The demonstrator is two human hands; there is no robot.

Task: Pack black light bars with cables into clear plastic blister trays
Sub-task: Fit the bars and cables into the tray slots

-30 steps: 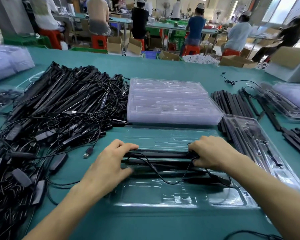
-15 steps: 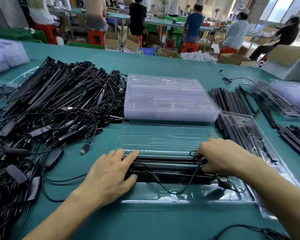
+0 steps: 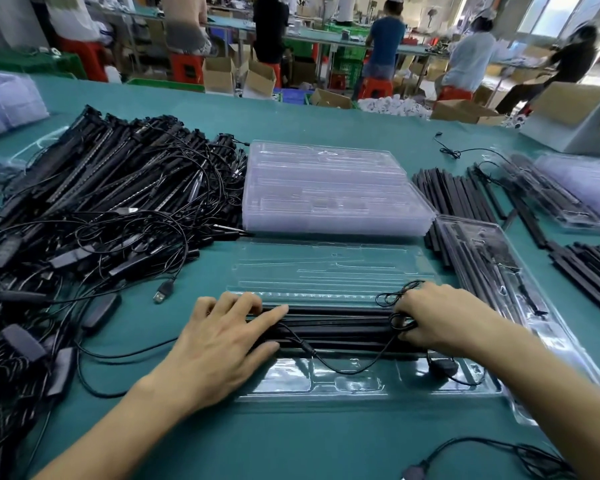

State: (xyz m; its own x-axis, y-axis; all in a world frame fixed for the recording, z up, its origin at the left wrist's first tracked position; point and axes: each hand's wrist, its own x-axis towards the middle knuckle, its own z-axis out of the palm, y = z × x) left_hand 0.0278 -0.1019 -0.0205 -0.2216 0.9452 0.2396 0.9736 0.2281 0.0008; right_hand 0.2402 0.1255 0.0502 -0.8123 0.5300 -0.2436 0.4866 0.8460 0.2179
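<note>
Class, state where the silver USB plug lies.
Head view: the USB plug lies on the table, left of the open blister tray, just beyond the left hand.

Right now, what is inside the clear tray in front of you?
Black light bars lie in the tray, a thin cable looping over them. The left hand and right hand cover the bar ends, hiding them.

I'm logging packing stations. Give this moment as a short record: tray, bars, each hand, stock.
tray: clear, open, on the teal table
bars: black, lying across the tray, cable draped over
left hand: flat, fingers pressing the bars' left end
right hand: curled round the bars' right end
stock: tangled bar pile left; tray stack behind
</note>
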